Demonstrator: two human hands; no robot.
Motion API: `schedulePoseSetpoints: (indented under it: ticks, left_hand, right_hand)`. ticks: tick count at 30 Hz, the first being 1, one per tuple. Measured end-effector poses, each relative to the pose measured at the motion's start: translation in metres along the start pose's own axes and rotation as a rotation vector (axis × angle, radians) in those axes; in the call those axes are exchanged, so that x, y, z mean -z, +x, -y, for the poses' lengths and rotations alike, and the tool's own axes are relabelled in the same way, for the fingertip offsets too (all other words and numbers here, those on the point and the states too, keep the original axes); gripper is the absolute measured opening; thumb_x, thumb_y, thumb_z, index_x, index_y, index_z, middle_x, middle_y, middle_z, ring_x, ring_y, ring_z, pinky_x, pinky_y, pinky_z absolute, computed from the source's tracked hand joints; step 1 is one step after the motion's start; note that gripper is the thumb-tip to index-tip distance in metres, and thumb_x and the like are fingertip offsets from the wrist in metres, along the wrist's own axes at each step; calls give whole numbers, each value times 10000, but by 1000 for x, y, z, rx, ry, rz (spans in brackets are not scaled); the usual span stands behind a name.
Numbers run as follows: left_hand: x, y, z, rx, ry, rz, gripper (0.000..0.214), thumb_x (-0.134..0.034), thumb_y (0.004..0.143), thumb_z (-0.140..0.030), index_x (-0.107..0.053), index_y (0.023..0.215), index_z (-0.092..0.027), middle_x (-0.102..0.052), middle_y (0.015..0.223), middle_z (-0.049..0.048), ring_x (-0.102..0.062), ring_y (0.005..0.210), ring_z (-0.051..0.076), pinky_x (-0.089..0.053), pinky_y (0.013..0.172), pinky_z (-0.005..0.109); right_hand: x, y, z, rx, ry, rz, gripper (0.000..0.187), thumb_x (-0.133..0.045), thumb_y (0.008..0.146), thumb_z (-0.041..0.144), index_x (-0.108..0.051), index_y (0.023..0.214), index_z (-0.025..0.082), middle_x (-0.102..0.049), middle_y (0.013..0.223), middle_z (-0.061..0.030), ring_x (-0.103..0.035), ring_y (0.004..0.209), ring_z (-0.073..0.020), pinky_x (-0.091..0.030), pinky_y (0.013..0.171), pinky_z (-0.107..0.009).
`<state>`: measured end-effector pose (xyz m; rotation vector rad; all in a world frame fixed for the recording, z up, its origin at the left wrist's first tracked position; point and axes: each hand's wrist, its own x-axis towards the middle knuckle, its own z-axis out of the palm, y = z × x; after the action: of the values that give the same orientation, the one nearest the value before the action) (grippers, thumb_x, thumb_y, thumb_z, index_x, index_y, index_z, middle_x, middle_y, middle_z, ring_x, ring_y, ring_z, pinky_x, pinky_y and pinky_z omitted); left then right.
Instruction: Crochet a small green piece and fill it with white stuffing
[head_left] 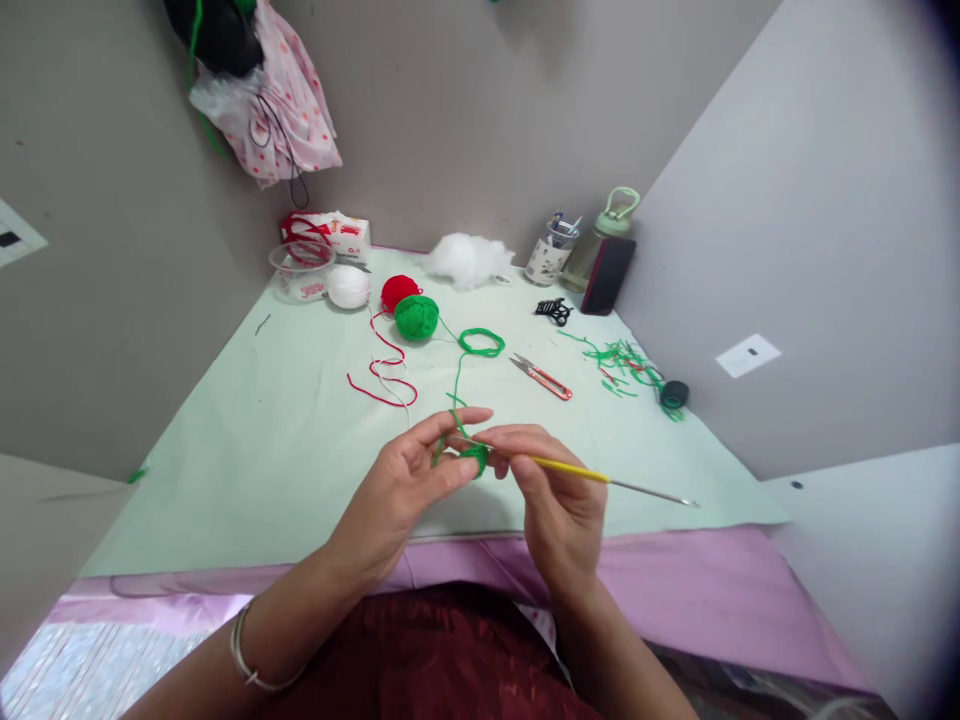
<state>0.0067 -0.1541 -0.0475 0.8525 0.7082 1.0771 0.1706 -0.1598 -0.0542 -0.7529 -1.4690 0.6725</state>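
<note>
In the head view no writing reads clearly. The white box (339, 236) at the back of the table (225, 430) carries red print too small to make out. The clear bowl (301, 272) just in front of it has a blurred red label, and the jar (551, 255) of pens shows only a faint pattern. Near the jar, a dark flat case (607, 275) leans against a green-lidded bottle (611, 225); you cannot tell what the case is.

Your left hand (409, 480) has its grip closed on the green crochet piece (474, 458), pinched between thumb and fingers, with the forefinger stretched out and the green strand (457, 375) over it. Your right hand (555, 500) has its grip closed on the yellow crochet hook (577, 470). The hook's tip is hidden in the piece and its bare metal tail points right. The piece sits between both hands above the table's near edge, mostly covered by fingers, so its shape is hard to make out.

The strand runs back to the green yarn ball (416, 317), just beside the red yarn ball (397, 290) and near the white ball (349, 286). White stuffing (469, 258) lies behind them. Red-handled snips (541, 378), green scraps (622, 360) and a black clip (553, 311) lie to the right. A pink dotted bag (277, 110) on the wall is cut off at the top edge.
</note>
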Motion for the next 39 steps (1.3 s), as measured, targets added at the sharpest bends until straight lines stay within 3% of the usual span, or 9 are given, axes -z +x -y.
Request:
schedulePoseSetpoints:
  ticks: [4, 7, 10, 12, 15, 19, 26, 34, 39]
  left_hand:
    - [-3, 2, 3, -36, -26, -78, 422, -899, 828, -330, -804, 1238, -294, -700, 966, 1, -603, 920, 141, -464, 881, 239]
    - [-2, 4, -2, 105, -165, -36, 449, -906, 798, -342, -815, 1223, -225, -658, 831, -18, -487, 639, 69, -489, 790, 233]
    - [2, 5, -9, 195, -257, -18, 385, -864, 816, -293, -831, 1185, -188, -545, 676, -73, -263, 491, 26, -521, 824, 259]
    - [3, 5, -11, 160, -249, -42, 352, -847, 820, -261, -835, 1166, -199, -579, 716, -54, -379, 540, 43, -513, 863, 255]
    - [1, 3, -8, 68, -139, -18, 344, -858, 829, -264, -826, 1171, -243, -697, 904, 1, -598, 822, 116, -479, 883, 240]
    - [0, 1, -2, -10, 39, 23, 322, -809, 913, -345, -800, 1232, -300, -720, 1005, 18, -614, 1009, 180, -449, 949, 286]
    - [6, 0, -4, -40, 130, -7, 293, -832, 882, -346, -815, 1174, -322, -625, 956, 6, -561, 960, 175, -432, 890, 285]
    - [10, -3, -4, -79, 282, -34, 315, -789, 916, -294, -782, 1230, -317, -605, 928, -2, -533, 870, 158, -417, 839, 290]
    - [2, -5, -2, -124, 378, -149, 311, -801, 884, -253, -787, 1193, -279, -607, 916, -5, -469, 753, 134, -400, 718, 269]
  right_hand:
    - [0, -8, -4, 250, -387, 22, 388, -650, 985, 64, -765, 1270, 300, -800, 1132, -74, -748, 966, -202, -633, 773, -340]
    - [3, -11, -5, 403, -528, 35, 455, -690, 957, 64, -739, 1343, 299, -786, 1203, -100, -743, 1016, -227, -634, 799, -361]
    - [6, -7, -3, 208, -317, -52, 338, -632, 1000, 96, -782, 1225, 299, -799, 1035, -64, -725, 881, -202, -608, 730, -350]
    - [5, -2, -2, 22, -101, -112, 249, -608, 1030, 151, -802, 1106, 288, -780, 924, -36, -675, 741, -169, -567, 659, -325]
    - [3, 3, -3, -145, 110, -93, 186, -630, 1041, 256, -813, 1022, 283, -781, 930, -31, -635, 699, -150, -534, 633, -305]
    - [2, 4, -6, -227, 121, -61, 165, -666, 1025, 322, -818, 1010, 261, -796, 929, -44, -651, 743, -160, -539, 663, -305]
    - [5, 9, -7, -303, 249, -73, 245, -614, 1047, 393, -742, 939, 214, -784, 854, -44, -637, 630, -138, -543, 613, -292]
    - [14, 5, 4, -156, 38, 28, 237, -516, 1097, 242, -746, 1039, 238, -785, 967, -30, -699, 741, -128, -588, 722, -293]
    - [15, -2, 5, 165, -361, 172, 262, -543, 1049, 124, -723, 1189, 254, -796, 1024, -63, -750, 885, -187, -620, 767, -338]
